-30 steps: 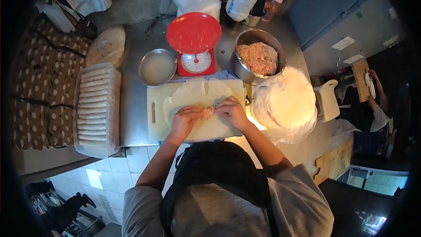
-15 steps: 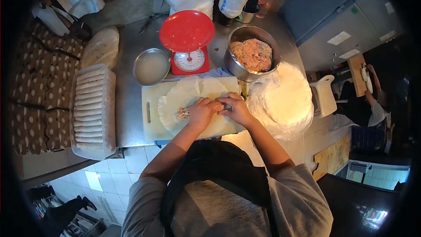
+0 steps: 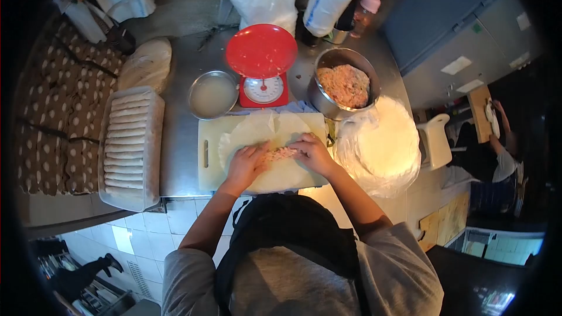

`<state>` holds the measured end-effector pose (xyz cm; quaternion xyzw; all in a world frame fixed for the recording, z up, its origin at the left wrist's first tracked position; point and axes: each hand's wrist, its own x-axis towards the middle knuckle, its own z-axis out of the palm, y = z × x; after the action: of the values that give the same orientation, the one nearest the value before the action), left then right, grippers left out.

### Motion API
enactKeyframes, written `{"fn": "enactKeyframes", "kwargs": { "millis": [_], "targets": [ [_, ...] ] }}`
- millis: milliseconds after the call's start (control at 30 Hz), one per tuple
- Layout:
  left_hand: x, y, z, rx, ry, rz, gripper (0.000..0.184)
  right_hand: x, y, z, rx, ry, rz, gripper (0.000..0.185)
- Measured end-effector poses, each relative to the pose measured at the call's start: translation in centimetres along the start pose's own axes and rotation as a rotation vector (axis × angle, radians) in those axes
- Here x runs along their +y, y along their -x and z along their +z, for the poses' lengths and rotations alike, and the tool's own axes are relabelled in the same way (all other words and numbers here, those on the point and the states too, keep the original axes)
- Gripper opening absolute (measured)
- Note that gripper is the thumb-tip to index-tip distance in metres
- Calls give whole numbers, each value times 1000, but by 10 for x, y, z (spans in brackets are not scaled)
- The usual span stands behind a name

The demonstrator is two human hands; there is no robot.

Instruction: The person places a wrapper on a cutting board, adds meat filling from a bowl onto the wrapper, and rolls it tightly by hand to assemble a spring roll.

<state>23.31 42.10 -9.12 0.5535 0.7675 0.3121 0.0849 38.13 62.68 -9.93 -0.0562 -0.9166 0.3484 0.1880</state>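
Observation:
A line of pinkish minced filling [image 3: 280, 154] lies across a thin, pale round wrapper [image 3: 240, 134] on the cutting board [image 3: 204, 169]. At the strip's left end my left hand [image 3: 248, 165] curls its fingers, closed against the filling. My right hand [image 3: 313, 152] pinches the right end with its thumb and fingers. Some filling under both hands is hidden. Beyond the board stands a red kitchen scale [image 3: 263, 90] with a round pan. To its right, a steel pot [image 3: 328, 100] holds a mound of the same filling.
A bowl of cloudy liquid [image 3: 212, 95] sits left of the scale. Further left, a plastic tub [image 3: 153, 158] holds several pale rolls. Stacked wrappers in plastic [image 3: 383, 140] lie right of the board. White bags [image 3: 263, 0] stand at the back. Another person [image 3: 489, 152] works far right.
My hands have moved apart, and the filling between them now shows as a longer, straighter strip. The whole view has shifted slightly, with the table lower and further right.

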Motion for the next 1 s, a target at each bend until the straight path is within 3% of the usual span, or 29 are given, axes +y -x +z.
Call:
{"fn": "enactKeyframes", "kwargs": {
  "millis": [67, 167, 300, 500, 567, 700, 867, 1000],
  "targets": [
    [1, 10, -9, 110, 11, 35, 43, -17, 0, -8, 80, -26, 25, 30],
    [-20, 21, -10, 14, 40, 10, 44, -1, 8, -6, -22, 34, 70, 31],
    [-27, 29, -15, 19, 132, -32, 45, -10, 8, -11, 74, 35, 35, 39],
    [-38, 42, -24, 56, 127, -64, 46, -5, 11, -15, -82, 65, 154, 44],
    [-22, 39, -34, 183, 155, -120, 42, -33, -4, -20, -25, 106, 6, 38],
    [-35, 51, -44, 75, 147, -87, 47, -55, -27, 19, -59, 58, -170, 25],
    [-53, 59, -36, 55, 196, -144, 48, -63, -44, 51, -134, 83, -128, 11],
    [-24, 52, -46, 228, 74, -119, 40, -74, -58, 75, -164, 151, -165, 6]
  ]
}}
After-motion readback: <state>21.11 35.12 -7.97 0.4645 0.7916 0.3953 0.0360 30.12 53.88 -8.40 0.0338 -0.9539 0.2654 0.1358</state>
